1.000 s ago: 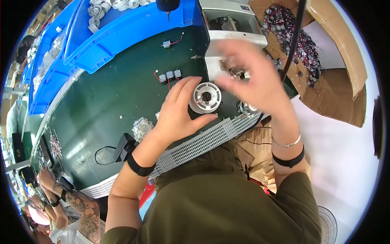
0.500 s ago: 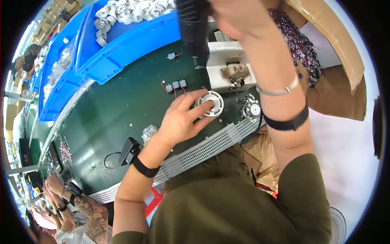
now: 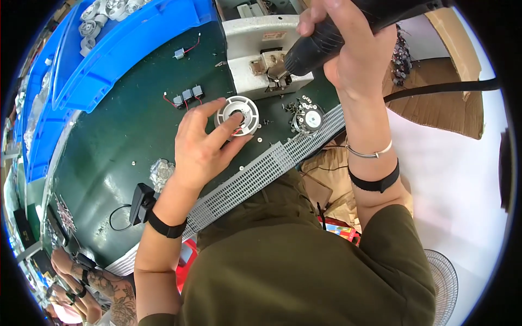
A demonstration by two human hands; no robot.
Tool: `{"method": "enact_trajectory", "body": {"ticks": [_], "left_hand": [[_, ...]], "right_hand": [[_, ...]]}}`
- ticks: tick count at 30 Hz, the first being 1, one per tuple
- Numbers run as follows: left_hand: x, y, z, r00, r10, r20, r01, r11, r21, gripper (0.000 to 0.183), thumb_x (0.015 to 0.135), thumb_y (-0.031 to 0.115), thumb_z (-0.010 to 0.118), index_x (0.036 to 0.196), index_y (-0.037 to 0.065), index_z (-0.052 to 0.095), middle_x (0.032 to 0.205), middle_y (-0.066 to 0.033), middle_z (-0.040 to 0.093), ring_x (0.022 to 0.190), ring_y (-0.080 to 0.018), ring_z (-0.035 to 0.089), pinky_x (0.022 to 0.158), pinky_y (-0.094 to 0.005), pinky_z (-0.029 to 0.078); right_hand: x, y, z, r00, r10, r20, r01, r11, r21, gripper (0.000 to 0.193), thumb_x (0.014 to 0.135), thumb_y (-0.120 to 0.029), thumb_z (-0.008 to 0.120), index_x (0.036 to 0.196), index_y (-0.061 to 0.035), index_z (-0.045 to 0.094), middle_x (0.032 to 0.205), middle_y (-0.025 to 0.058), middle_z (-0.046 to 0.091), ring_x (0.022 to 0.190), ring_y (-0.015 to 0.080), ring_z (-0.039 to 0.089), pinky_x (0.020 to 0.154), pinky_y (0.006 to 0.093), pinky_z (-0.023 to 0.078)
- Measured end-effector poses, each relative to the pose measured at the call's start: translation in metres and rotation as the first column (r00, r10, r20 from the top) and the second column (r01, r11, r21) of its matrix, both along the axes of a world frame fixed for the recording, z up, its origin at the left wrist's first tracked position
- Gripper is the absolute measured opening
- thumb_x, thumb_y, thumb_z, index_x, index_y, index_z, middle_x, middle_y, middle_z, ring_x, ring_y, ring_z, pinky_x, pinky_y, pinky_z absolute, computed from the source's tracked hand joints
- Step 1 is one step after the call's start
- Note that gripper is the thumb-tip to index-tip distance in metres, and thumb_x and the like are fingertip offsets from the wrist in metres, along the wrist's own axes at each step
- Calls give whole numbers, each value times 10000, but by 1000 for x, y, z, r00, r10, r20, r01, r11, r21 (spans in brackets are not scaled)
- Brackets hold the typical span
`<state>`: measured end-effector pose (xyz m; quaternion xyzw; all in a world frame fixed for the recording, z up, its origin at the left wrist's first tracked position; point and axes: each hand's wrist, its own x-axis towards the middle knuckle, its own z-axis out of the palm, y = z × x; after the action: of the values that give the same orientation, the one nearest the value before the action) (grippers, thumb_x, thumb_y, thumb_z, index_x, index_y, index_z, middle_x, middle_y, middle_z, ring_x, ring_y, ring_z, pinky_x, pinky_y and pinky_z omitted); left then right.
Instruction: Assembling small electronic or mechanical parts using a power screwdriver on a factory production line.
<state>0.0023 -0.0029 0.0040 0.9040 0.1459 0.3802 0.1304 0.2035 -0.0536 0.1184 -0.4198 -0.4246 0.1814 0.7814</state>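
My left hand (image 3: 202, 145) grips a round white plastic housing (image 3: 251, 120) against the green table, with one finger reaching into its centre. A bit of red wire shows inside it. My right hand (image 3: 361, 57) is wrapped round a black electric screwdriver (image 3: 318, 51), tilted so its nose points down-left. The nose meets the metal pickup of a whitish screw feeder (image 3: 239, 76); whether a screw sits on the bit is hidden. Small motors (image 3: 187, 95) with red wires lie beyond my left hand. Right of the housing is a round metal dish (image 3: 311, 119) with screws heaped about it.
Blue bins (image 3: 136, 41) with white plastic parts stand at the far left. A perforated grey strip (image 3: 255, 169) lines the table's near edge. A clear plastic bag (image 3: 161, 174) lies by my left wrist. A cardboard box (image 3: 446, 100) is at right; co-workers' arms (image 3: 103, 282) show lower left.
The screwdriver has swung from upright to tilted, its nose now at the screw feeder. My left hand still grips the white housing. The whole view has shifted, moving the table things left and up.
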Motion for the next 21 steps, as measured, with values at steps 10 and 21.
{"method": "enact_trajectory", "body": {"ticks": [10, 21], "left_hand": [[-1, -2, -1, 1000, -2, 1, 2, 998, -55, 373, 595, 201, 834, 927, 116, 685, 1057, -122, 599, 869, -275, 610, 694, -365, 508], [-2, -2, -3, 999, 12, 34, -10, 998, -56, 362, 603, 203, 834, 921, 115, 686, 1066, -125, 597, 853, -267, 613, 659, -344, 513]], "right_hand": [[8, 30, -29, 879, 476, -19, -386, 735, 558, 459, 803, 33, 590, 1224, 60, 409, 692, 81, 560, 568, 153, 555, 525, 279, 480], [15, 11, -43, 949, 205, 241, -293, 856, 425, 293, 825, 21, 577, 1080, 85, 447, 729, 114, 586, 625, 188, 578, 588, 321, 496]]}}
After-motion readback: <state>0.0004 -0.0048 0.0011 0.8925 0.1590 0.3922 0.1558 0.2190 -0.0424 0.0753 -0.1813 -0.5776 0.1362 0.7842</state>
